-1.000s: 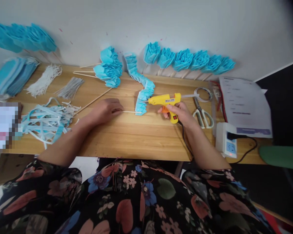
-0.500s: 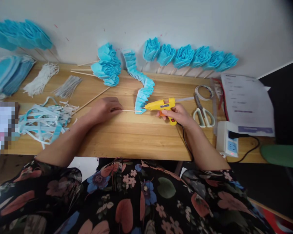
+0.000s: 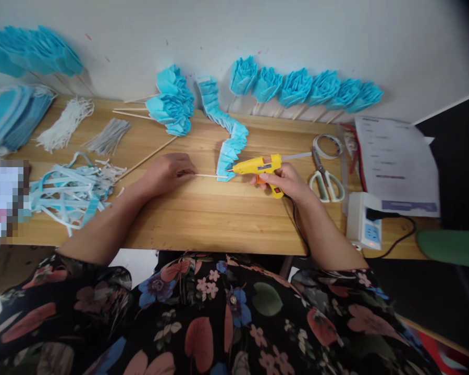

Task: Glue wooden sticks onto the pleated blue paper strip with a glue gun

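My left hand (image 3: pixel 170 174) is closed around a thin wooden stick (image 3: pixel 211 176), whose right tip lies on the near end of a pleated light-blue strip (image 3: pixel 229 143). The strip winds away over the table toward the wall. In my right hand (image 3: pixel 287 182) is a yellow hot glue gun (image 3: pixel 260 166), gripped with fingers at its orange trigger. Its nozzle points left, close by the strip's near end and the stick's tip. A clear glue stick (image 3: pixel 297 155) juts from the gun's back, and a black cord runs down from the handle.
Blue flowers on sticks (image 3: pixel 295 87) lean against the wall, and more flowers (image 3: pixel 172 107) lie behind my left hand. Scissors (image 3: pixel 325 179), a tape roll (image 3: pixel 328 146) and a power socket (image 3: pixel 363 221) are at right. Cut strips (image 3: pixel 70 190) and blue masks (image 3: pixel 19 120) lie left.
The view has shifted very slightly. Both hands keep their holds, and the glue gun's nozzle stays by the end of the strip.
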`<state>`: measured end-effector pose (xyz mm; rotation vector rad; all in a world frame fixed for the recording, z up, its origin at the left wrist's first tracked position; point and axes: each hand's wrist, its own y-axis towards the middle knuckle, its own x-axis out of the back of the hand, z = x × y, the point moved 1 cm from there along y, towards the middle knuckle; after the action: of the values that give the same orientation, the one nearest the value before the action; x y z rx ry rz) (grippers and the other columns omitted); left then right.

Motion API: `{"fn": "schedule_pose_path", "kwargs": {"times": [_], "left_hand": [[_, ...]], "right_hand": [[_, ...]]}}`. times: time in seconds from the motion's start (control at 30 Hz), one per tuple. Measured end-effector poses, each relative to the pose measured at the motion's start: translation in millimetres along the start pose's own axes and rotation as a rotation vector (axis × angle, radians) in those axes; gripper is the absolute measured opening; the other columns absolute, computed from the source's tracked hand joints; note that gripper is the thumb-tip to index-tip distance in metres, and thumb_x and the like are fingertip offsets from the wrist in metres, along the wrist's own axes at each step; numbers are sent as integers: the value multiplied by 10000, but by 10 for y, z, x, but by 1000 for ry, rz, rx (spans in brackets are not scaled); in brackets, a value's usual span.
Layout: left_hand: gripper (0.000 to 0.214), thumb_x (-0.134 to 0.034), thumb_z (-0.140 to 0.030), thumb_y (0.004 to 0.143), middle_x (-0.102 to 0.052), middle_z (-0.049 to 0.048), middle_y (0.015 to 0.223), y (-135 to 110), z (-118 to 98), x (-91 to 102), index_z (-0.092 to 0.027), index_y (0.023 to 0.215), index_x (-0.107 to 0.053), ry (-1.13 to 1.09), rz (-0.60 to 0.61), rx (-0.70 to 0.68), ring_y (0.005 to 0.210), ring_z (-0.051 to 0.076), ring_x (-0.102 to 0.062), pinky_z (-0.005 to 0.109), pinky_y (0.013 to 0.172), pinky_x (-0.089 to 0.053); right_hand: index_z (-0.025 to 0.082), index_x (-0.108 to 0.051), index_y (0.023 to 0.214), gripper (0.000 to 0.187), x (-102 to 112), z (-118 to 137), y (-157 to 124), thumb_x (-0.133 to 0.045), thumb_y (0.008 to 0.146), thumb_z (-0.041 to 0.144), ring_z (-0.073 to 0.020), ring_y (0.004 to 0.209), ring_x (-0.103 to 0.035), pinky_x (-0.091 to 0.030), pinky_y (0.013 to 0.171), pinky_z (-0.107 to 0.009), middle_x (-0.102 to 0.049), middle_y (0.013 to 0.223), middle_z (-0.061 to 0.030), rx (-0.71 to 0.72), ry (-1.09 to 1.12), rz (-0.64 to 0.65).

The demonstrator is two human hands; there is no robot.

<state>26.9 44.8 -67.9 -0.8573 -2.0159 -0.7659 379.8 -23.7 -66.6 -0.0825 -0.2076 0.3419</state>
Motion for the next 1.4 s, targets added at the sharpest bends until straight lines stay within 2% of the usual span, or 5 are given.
{"fn": "schedule_pose_path", "kwargs": {"times": [0.3, 0.57, 0.83, 1.07, 1.4], "left_hand": [[312, -544, -381, 1070, -730, 81, 934, -2, 9, -7, -185, 940, -749, 9, -4, -8, 851, 207, -663, 317, 797, -489], [333, -551, -397, 1072, -729, 95, 925, -5, 30, -28, -175, 940, -760, -7, -24, -23, 851, 216, -673, 338, 788, -505], [384, -528, -450, 1072, -744, 101, 939, 4, 19, -19, -180, 938, -767, -13, -7, 10, 856, 214, -672, 330, 787, -499], [378, -533, -458, 1072, -744, 96, 948, 6, 20, -11, -191, 940, -767, -38, 3, 4, 865, 216, -678, 329, 792, -498], [384, -521, -450, 1069, -744, 101, 935, 15, 15, -21, -195, 926, -769, -30, -2, 7, 862, 225, -680, 341, 793, -510]], "right_hand": [[153, -811, 870, 500, -4, 26, 7, -807, 805, 649, -120, 590, -594, -460, 521, -241, -780, 811, -79, -8, -16, -9], [160, -803, 865, 435, -1, 18, 5, -792, 825, 593, -113, 594, -596, -463, 532, -240, -776, 811, -64, 11, -9, -8], [166, -793, 851, 476, -21, 39, -8, -798, 814, 641, -120, 594, -596, -465, 520, -248, -780, 820, -73, 2, -8, -33], [159, -798, 899, 448, -51, 2, -9, -780, 843, 602, -118, 585, -580, -442, 506, -247, -775, 832, -78, 6, -40, -37], [146, -805, 895, 423, -145, 145, -9, -764, 846, 564, -124, 504, -541, -392, 472, -250, -631, 595, -5, -18, -170, -8]]}}
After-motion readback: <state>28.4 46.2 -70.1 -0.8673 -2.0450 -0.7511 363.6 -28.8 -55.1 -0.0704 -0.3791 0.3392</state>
